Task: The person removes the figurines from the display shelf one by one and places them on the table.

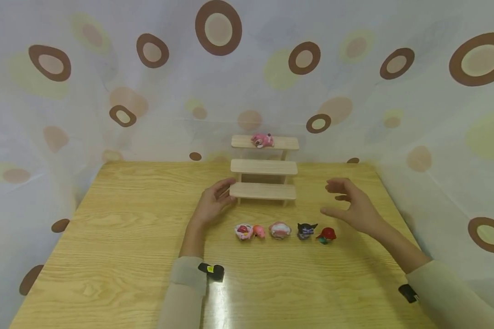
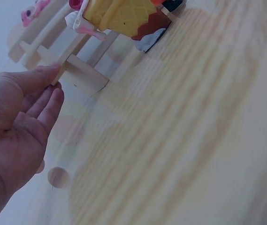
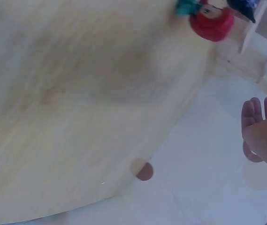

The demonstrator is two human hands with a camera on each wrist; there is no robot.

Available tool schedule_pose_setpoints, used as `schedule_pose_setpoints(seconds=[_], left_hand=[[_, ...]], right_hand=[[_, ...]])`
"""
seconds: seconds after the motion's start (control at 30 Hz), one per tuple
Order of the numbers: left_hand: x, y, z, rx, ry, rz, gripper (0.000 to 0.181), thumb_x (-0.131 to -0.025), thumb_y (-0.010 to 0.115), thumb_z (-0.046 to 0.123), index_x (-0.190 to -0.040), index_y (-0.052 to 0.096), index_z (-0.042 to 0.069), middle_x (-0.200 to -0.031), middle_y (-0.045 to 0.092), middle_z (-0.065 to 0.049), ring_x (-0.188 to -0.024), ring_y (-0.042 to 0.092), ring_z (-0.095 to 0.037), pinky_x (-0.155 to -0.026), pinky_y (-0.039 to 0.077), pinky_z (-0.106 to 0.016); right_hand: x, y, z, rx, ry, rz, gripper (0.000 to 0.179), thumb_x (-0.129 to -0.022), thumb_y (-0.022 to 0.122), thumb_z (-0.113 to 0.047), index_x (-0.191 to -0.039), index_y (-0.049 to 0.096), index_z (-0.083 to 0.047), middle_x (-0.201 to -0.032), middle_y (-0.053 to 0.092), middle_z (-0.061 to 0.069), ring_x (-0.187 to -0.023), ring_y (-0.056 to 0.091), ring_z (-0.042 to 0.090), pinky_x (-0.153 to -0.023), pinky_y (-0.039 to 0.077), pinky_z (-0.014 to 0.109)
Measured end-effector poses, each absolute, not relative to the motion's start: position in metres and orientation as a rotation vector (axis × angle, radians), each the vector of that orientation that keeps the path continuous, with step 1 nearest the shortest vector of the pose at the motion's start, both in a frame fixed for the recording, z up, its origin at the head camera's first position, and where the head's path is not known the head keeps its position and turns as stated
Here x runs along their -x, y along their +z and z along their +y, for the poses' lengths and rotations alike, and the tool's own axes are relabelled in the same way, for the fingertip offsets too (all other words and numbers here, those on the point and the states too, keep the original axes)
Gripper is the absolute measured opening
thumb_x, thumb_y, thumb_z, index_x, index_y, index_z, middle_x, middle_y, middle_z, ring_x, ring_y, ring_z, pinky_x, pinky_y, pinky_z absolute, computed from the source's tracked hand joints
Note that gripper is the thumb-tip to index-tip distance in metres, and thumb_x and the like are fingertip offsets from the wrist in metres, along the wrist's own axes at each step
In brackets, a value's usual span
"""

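A three-tier wooden display stand stands at the back of the table, with a pink figurine lying on its top tier. My left hand pinches the left end of the lowest tier, its thumb above and its fingers curled below. To the right of the stand my right hand hovers with fingers spread, holding nothing. In front of the stand is a row of small figurines: a white and pink one, an orange-pink one, a pink and white one, a black-eared one and a red-haired one.
The wood-grain table runs back to a patterned cloth that hangs behind it and at both sides. Both wrists wear small black cameras, the left camera close over the tabletop.
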State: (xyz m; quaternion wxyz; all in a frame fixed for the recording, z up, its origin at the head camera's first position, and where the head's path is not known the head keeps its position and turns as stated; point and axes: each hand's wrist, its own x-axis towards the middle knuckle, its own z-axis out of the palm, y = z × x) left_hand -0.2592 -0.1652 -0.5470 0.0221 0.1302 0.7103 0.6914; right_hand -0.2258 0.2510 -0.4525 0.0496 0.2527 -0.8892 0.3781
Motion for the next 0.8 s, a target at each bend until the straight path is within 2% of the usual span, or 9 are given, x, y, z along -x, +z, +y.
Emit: schedule_pose_setpoints(seconds=[0.13,0.27,0.47,0.6,0.8], left_hand=[[0.260,-0.547,-0.167,-0.401,2.144,2.216,0.055,-0.099,0.068,-0.006,-0.151,0.053,-0.001,-0.159,0.052,-0.014,-0.153,0.042,-0.026,-0.122,0.043,-0.030],[0.261,-0.549,-0.167,-0.416,2.149,2.210,0.055,-0.099,0.068,-0.007,-0.151,0.052,-0.002,-0.159,0.051,-0.016,-0.153,0.041,-0.028,-0.123,0.043,-0.031],[0.263,-0.549,-0.166,-0.415,2.171,2.211,0.055,-0.098,0.068,-0.007,-0.150,0.053,-0.001,-0.158,0.052,-0.016,-0.152,0.042,-0.030,-0.123,0.043,-0.034],[0.263,-0.548,-0.165,-0.420,2.192,2.177,0.056,-0.098,0.068,-0.008,-0.151,0.052,-0.003,-0.159,0.051,-0.018,-0.152,0.042,-0.031,-0.124,0.042,-0.036],[0.261,-0.549,-0.165,-0.429,2.185,2.178,0.055,-0.098,0.066,-0.011,-0.150,0.051,-0.005,-0.159,0.050,-0.020,-0.152,0.042,-0.033,-0.125,0.040,-0.036]], right_hand=[[0.243,-0.440,0.230,-0.750,1.274,-2.648,0.067,-0.091,0.084,-0.006,-0.149,0.049,-0.007,-0.136,0.063,0.010,-0.124,0.060,0.018,-0.101,0.054,0.017],[0.257,-0.426,0.209,-0.763,1.327,-2.599,0.064,-0.091,0.084,-0.005,-0.146,0.051,-0.006,-0.135,0.063,0.007,-0.125,0.058,0.014,-0.105,0.056,0.028],[0.278,-0.402,0.177,-0.778,1.311,-2.578,0.062,-0.091,0.085,-0.009,-0.145,0.054,-0.005,-0.141,0.061,0.012,-0.135,0.056,0.030,-0.117,0.048,0.051],[0.292,-0.391,0.160,-0.757,1.266,-2.602,0.057,-0.093,0.083,-0.013,-0.143,0.057,-0.005,-0.142,0.062,0.016,-0.136,0.056,0.033,-0.119,0.046,0.052],[0.313,-0.385,0.140,-0.750,1.305,-2.592,0.037,-0.096,0.080,-0.015,-0.128,0.067,-0.003,-0.129,0.068,0.017,-0.129,0.060,0.037,-0.119,0.047,0.049]])
